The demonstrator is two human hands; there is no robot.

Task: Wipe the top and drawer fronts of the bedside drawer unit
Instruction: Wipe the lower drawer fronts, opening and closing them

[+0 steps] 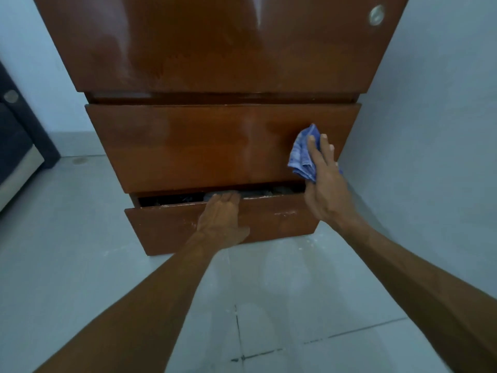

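Observation:
A glossy brown wooden drawer unit (pixel 215 49) stands in front of me, seen from above. Its upper drawer front (pixel 188 146) is closed. The lower drawer (pixel 166 227) is pulled out a little, with dark contents showing in the gap. My right hand (pixel 325 184) presses a crumpled blue cloth (pixel 302 154) flat against the right end of the upper drawer front. My left hand (pixel 223 219) lies on the lower drawer front, its fingers hooked over the top edge.
A pale wall (pixel 430 130) runs close along the unit's right side. Pale floor tiles (pixel 269 305) with dark grout lines lie below. A dark piece of furniture (pixel 18 146) stands at the far left. A round silvery fitting (pixel 376 15) sits on the unit's top, right rear.

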